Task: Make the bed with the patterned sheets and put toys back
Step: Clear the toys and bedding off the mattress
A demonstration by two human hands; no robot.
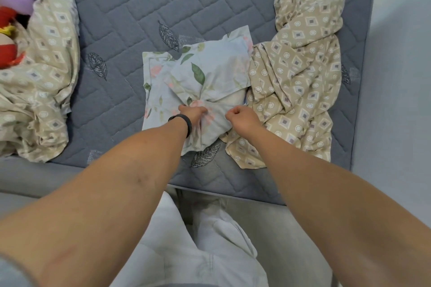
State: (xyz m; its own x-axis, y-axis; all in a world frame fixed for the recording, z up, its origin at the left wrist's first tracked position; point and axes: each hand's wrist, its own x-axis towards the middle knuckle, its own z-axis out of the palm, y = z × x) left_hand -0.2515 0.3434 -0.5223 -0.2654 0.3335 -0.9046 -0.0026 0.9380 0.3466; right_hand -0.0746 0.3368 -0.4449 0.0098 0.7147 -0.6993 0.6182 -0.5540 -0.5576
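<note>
Both hands work mid-bed: the left hand (194, 113) bunches the floral pillowcase (205, 81), while the right hand (242, 117) is fisted, perhaps pinching its edge. Beige sheet (300, 72) crowds alongside; toys (11, 14) sit far left.

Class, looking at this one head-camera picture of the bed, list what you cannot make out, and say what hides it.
- Soft toys, head view: cut off by the left edge and half sunk in the beige sheet.
- Left hand fingertips: buried in the floral pillowcase.
- What the right hand pinches: too small.
- Pillow inside: covered by the pillowcase.
- Bed's far end: beyond the top edge.
</note>
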